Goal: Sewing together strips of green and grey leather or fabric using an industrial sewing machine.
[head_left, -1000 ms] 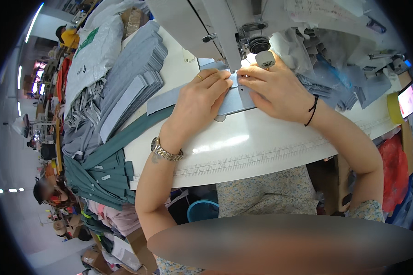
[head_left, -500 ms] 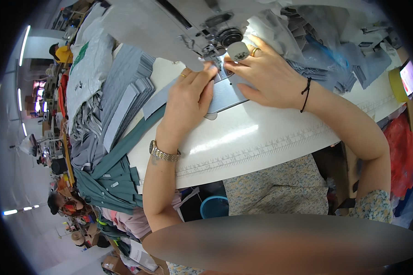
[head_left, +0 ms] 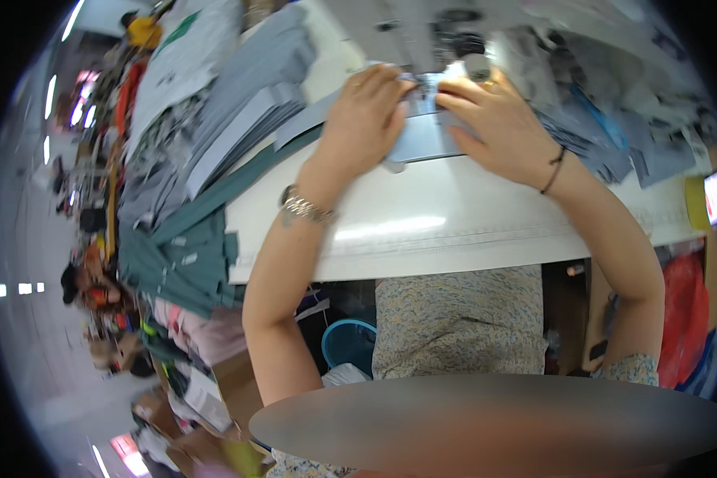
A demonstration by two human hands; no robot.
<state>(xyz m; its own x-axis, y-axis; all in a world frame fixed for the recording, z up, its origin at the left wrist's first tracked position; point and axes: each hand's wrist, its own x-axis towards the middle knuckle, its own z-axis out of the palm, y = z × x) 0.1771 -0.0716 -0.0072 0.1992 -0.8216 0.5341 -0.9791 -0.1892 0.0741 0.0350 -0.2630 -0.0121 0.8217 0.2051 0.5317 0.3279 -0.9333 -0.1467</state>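
The white sewing machine (head_left: 406, 24) stands at the top, its needle area between my hands over a metal plate (head_left: 422, 139). My left hand (head_left: 360, 119) is closed on a grey fabric strip (head_left: 301, 124) at the needle's left; the fingertips are slightly blurred. My right hand (head_left: 498, 127) rests just right of the needle, fingers stretched toward it and thumb apart, touching the work. Whatever lies under its fingertips is too blurred to make out. A long green fabric piece (head_left: 223, 199) runs beside the grey strip over the white table (head_left: 390, 207).
Stacked grey pieces (head_left: 247, 119) and a plastic sack (head_left: 183, 64) lie left; grey pieces and plastic (head_left: 597, 159) lie right, near a lit screen (head_left: 715, 191). A blue bucket (head_left: 346, 342) and red bag (head_left: 681, 319) sit below. Other people (head_left: 88, 283) appear far left.
The table and both hands now sit higher in the picture as the view has shifted, and the picture is blurrier. My hands remain on either side of the needle.
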